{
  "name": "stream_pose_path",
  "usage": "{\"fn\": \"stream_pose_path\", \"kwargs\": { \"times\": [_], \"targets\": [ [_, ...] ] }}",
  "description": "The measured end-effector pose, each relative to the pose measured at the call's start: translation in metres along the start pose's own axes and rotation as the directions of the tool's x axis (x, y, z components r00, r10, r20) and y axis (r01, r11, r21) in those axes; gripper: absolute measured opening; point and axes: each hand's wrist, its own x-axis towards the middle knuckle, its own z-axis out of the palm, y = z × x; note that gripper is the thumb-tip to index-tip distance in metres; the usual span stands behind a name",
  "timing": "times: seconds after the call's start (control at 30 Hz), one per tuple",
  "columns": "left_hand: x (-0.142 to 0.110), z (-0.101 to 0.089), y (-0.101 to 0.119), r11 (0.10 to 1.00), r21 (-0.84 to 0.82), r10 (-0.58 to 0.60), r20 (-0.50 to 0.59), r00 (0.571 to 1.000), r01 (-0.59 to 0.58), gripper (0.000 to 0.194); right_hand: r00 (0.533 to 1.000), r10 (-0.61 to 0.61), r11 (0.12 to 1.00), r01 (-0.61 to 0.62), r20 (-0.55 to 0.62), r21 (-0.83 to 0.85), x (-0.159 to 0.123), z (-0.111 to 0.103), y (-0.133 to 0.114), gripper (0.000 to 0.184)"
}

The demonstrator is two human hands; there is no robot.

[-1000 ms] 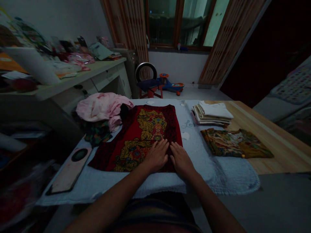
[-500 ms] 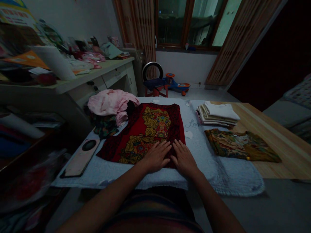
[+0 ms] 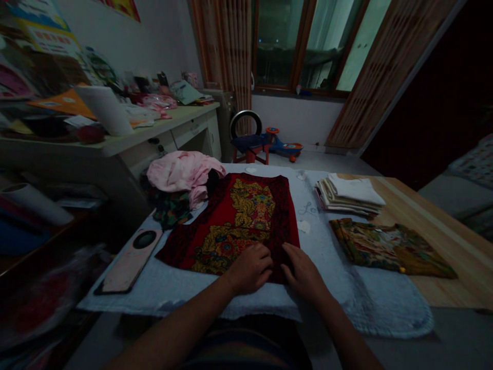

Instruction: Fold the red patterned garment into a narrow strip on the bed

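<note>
Some folded, some not yet

On the right side of the frame, a stack of pale folded clothes [image 3: 348, 195] and a folded floral cloth [image 3: 389, 247] lie on a wooden table [image 3: 435, 241]. At the lower middle, a red garment with gold pattern [image 3: 234, 226] lies flat and open on a white quilted blanket [image 3: 385, 303], and no fold shows in it yet. The left hand [image 3: 252, 268] and the right hand [image 3: 304, 272] are apart but close to each other, both at the near edge of this garment, with the fingers bent on the cloth; if they really pinch it, I cannot tell. Beside the garment's upper left, a pink cloth [image 3: 185, 174] sits crumpled on a dark patterned cloth [image 3: 171, 208], and these two are not folded.
</note>
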Motion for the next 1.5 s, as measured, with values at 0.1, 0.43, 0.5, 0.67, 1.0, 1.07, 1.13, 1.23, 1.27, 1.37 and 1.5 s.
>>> {"fn": "stream_pose_path", "kwargs": {
  "times": [0.1, 0.43, 0.5, 0.67, 1.0, 1.07, 1.13, 1.23, 1.27, 1.37, 1.5],
  "targets": [
    [-0.001, 0.001, -0.001, 1.0, 0.022, 0.012, 0.018, 1.0, -0.013, 0.006, 0.998, 0.011, 1.0, -0.01, -0.066, 0.02, 0.015, 0.004, -0.001, 0.042],
    [-0.001, 0.004, -0.003, 1.0, 0.02, 0.021, 0.031, 0.999, -0.022, 0.004, 1.0, 0.03, 0.996, -0.03, -0.002, -0.089, 0.032, 0.009, -0.008, 0.036],
    [-0.001, 0.004, -0.003, 1.0, 0.0, 0.018, 0.034, 0.999, -0.018, 0.005, 0.996, 0.061, 0.995, -0.056, 0.062, -0.08, 0.047, -0.002, -0.006, 0.031],
    [-0.001, 0.004, -0.005, 0.999, -0.051, 0.005, 0.042, 0.999, -0.002, 0.006, 0.986, 0.145, 0.981, -0.133, 0.077, -0.143, 0.105, -0.001, 0.003, 0.036],
    [-0.001, 0.004, -0.006, 0.993, -0.121, -0.015, 0.037, 0.999, 0.019, 0.009, 0.939, 0.336, 0.916, -0.308, 0.069, -0.258, 0.13, 0.046, 0.01, 0.065],
    [-0.001, 0.004, -0.006, 0.991, -0.134, -0.019, 0.039, 0.999, 0.024, 0.008, 0.946, 0.32, 0.921, -0.299, 0.046, -0.25, 0.128, 0.044, 0.01, 0.062],
    [-0.001, 0.005, -0.007, 0.989, -0.145, -0.021, 0.034, 0.999, 0.025, 0.007, 0.957, 0.291, 0.932, -0.281, 0.012, -0.229, 0.127, 0.04, 0.009, 0.054],
    [-0.001, 0.005, -0.007, 0.988, -0.156, -0.017, 0.02, 1.0, 0.02, 0.005, 0.967, 0.249, 0.949, -0.254, -0.051, -0.188, 0.125, 0.037, 0.007, 0.042],
    [-0.001, 0.005, -0.007, 0.988, -0.156, -0.018, 0.014, 1.0, 0.02, 0.005, 0.968, 0.239, 0.951, -0.248, -0.071, -0.182, 0.125, 0.037, 0.007, 0.041],
    [0.0, 0.006, -0.006, 0.988, -0.15, -0.025, 0.0, 1.0, 0.025, 0.004, 0.968, 0.234, 0.948, -0.249, -0.095, -0.198, 0.125, 0.039, 0.008, 0.044],
    [-0.001, 0.007, -0.006, 0.987, -0.158, -0.038, -0.008, 0.999, 0.036, 0.005, 0.967, 0.25, 0.944, -0.255, -0.054, -0.21, 0.126, 0.041, 0.01, 0.047]
  ]
}}
